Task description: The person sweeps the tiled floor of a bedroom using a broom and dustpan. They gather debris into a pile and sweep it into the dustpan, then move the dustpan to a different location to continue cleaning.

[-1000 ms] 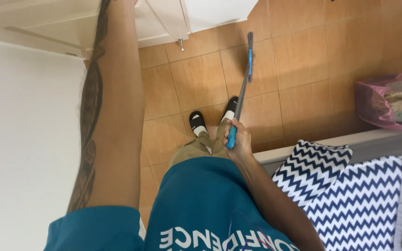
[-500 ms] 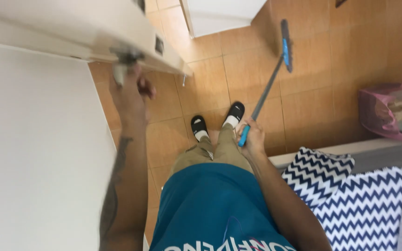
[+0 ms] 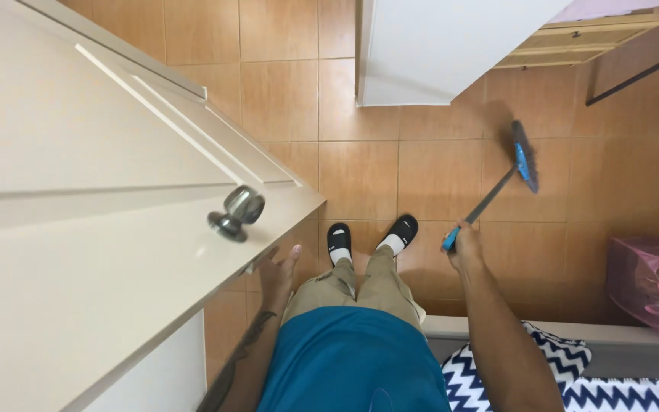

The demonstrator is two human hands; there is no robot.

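Our right hand (image 3: pixel 463 246) grips the broom (image 3: pixel 497 187), its handle running toward one o'clock, while our open left hand (image 3: pixel 278 275) rests at the door edge (image 3: pixel 287 229).

The glossy orange-brown tiled floor (image 3: pixel 360 175) carried the person's black slide sandals (image 3: pixel 371 235), a pink plastic basket (image 3: pixel 646 286) at right, and a white cabinet (image 3: pixel 436 53)

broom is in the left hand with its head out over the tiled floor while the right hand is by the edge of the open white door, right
Not quite: the hands are swapped. In the head view the right hand grips the broom by its handle, its head out over the tiled floor, while the left hand is open by the edge of the open white door.
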